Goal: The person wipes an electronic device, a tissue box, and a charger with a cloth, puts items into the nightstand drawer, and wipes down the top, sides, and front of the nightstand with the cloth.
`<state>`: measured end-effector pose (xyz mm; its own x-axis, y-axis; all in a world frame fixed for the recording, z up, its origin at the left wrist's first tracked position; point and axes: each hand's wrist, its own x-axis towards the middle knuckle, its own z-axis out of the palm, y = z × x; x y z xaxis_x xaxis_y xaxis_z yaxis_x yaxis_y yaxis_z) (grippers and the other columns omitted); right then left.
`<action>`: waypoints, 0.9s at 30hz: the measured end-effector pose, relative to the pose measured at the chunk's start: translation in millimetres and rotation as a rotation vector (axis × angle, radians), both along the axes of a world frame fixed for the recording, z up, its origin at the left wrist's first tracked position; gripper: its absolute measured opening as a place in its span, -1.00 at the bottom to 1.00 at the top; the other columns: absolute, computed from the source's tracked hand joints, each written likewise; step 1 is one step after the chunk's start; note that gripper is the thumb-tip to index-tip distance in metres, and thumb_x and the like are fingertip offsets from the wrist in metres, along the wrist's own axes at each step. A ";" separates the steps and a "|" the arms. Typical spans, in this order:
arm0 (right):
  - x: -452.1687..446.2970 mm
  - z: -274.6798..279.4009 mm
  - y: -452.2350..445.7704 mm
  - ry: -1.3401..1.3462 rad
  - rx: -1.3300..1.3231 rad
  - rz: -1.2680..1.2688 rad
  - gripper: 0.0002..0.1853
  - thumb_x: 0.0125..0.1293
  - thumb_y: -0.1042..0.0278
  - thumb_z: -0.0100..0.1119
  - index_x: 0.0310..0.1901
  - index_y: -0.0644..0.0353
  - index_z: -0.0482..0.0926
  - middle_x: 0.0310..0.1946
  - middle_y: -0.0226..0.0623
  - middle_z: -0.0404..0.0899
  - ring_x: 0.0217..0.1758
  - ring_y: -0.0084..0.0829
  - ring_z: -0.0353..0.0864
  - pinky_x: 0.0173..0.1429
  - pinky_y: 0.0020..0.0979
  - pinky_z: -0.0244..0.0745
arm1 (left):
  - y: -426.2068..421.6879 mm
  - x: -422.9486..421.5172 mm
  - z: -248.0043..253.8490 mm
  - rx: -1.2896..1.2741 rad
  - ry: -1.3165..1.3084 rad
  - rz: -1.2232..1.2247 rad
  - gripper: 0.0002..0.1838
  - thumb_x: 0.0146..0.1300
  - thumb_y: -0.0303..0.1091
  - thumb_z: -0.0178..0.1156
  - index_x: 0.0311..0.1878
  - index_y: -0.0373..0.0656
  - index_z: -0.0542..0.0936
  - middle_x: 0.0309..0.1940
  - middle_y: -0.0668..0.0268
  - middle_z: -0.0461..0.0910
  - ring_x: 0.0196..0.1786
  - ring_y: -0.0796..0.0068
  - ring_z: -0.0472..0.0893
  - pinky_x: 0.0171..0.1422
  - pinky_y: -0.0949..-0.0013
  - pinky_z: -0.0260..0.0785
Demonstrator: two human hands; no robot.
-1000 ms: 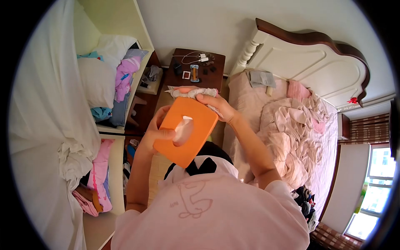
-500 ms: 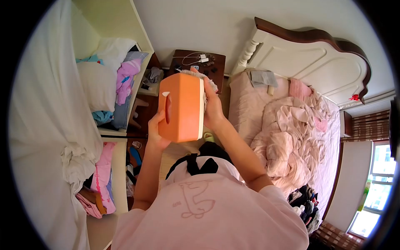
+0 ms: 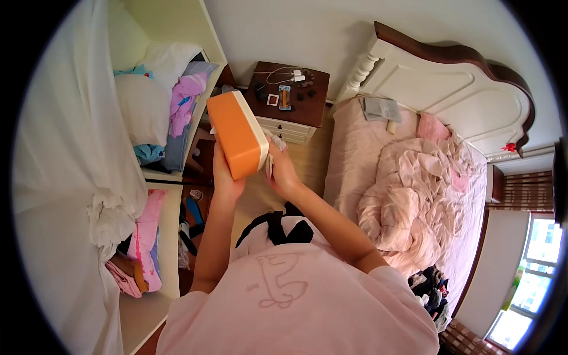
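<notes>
An orange tissue box (image 3: 235,135) with a white base is held up in front of my chest, tilted so its base faces right. My left hand (image 3: 227,177) is closed around its lower left side, the fingers partly hidden behind it. At the lower right edge by the base, my right hand (image 3: 283,170) is closed on a crumpled whitish cloth (image 3: 277,141), pressed close against the white side. Most of the cloth is covered by the hand. The box's slot is turned away from view.
Beyond the box stands a brown-topped nightstand (image 3: 318,100) with a white charger (image 3: 297,76), a cable and small items. To the right is a bed with rumpled pink bedding (image 3: 408,183). At left, open wardrobe shelves hold pillows (image 3: 142,109) and folded clothes (image 3: 145,242) behind a white curtain (image 3: 65,177).
The tissue box has shifted left and turned, so its slot no longer shows. My right hand with the cloth has moved down and left, uncovering more of the nightstand.
</notes>
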<state>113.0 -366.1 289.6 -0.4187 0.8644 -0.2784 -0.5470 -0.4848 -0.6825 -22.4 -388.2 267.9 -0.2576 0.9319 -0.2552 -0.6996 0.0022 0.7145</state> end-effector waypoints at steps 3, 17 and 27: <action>6.0 -19.6 -14.7 0.039 -0.060 0.055 -0.57 0.56 0.06 0.04 0.33 0.06 0.46 0.15 -0.39 0.61 0.13 -0.43 0.63 0.18 -0.36 0.55 | 11.7 -19.8 -21.4 -0.025 -0.052 -0.032 -0.49 0.59 0.07 -0.11 0.43 0.03 0.34 0.26 0.41 0.52 0.29 0.47 0.54 0.34 0.23 0.43; 11.7 22.1 58.3 -0.502 0.668 0.037 -0.52 0.54 0.09 0.04 0.37 0.12 0.49 0.42 -0.21 0.42 0.45 -0.22 0.36 0.42 -0.25 0.24 | -21.7 -16.5 -12.9 -0.242 -0.026 -0.128 -0.56 0.38 -0.22 0.20 0.30 -0.06 0.48 0.15 0.33 0.59 0.19 0.36 0.60 0.28 0.20 0.46; 22.6 18.2 -35.2 -0.566 0.497 0.319 -0.63 0.52 0.28 0.08 0.26 0.20 0.57 0.43 -0.04 0.39 0.36 -0.09 0.52 0.36 -0.30 0.42 | -35.4 -51.5 9.9 -0.156 0.083 0.157 -0.45 0.32 -0.27 0.31 0.33 -0.16 0.41 0.14 0.23 0.55 0.19 0.27 0.59 0.27 0.17 0.47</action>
